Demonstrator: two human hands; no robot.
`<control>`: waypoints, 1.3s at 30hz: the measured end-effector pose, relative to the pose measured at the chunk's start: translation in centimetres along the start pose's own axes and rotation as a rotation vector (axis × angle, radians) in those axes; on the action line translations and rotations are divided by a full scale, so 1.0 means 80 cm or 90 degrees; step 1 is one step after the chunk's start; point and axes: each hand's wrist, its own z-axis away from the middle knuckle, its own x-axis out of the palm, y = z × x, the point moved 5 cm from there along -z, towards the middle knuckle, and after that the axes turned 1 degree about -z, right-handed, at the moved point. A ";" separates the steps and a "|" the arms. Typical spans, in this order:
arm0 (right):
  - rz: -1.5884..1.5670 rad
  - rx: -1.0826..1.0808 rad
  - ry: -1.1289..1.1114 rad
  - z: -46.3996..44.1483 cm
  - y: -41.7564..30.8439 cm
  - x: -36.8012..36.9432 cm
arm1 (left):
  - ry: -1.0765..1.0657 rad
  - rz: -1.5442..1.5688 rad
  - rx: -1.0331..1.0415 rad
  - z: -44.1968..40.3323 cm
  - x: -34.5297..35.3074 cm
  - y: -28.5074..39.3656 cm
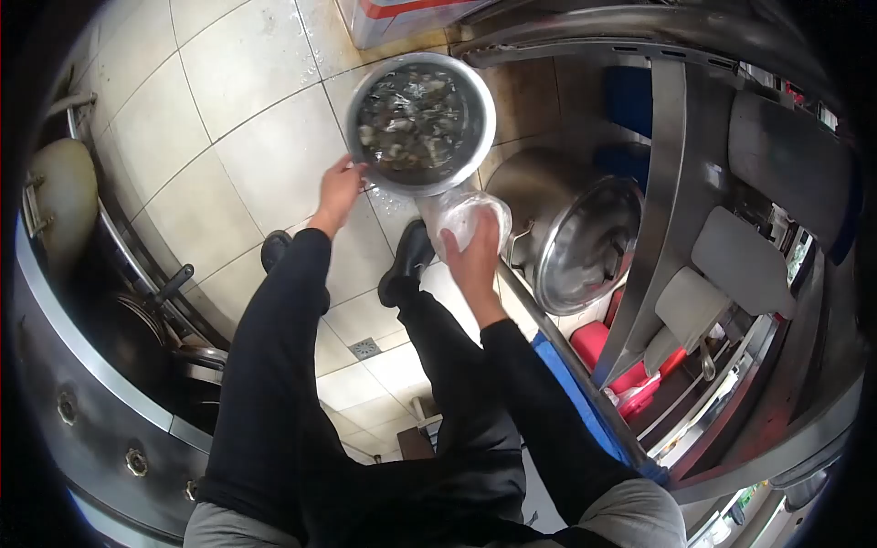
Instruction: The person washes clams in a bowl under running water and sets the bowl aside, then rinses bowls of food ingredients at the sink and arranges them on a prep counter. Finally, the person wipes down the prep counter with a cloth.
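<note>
A round metal bowl (487, 108) holds dark liquid with many pale and dark pieces in it. My left hand (339, 194) grips the bowl's lower left rim, thumb and fingers pressed at the edge. On the other side, my right hand (475, 260) is closed around a clear plastic container or bag (454, 216), just below the bowl's lower right rim. Whether the plastic touches the bowl, I cannot tell. What lies inside the plastic is not clear.
A large steel pot with a shiny lid (586, 247) stands right of my right hand. Steel shelving (653, 210) rises at the right, a steel stove counter (100, 411) at the left. My shoes are on the tiled floor (247, 82).
</note>
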 end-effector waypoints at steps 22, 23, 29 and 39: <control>-1.195 0.654 0.122 -0.259 0.122 0.043 | 0.144 -0.092 0.027 0.399 -0.276 -0.025; -1.174 0.625 0.140 -0.262 0.119 0.023 | 0.139 -0.045 0.036 0.404 -0.269 -0.026; -1.117 0.610 0.018 -0.207 0.075 -0.074 | 0.099 0.087 0.110 0.453 -0.200 0.019; -0.572 0.556 -0.140 0.250 -0.034 -0.308 | 0.101 -0.048 0.178 0.649 -0.216 0.112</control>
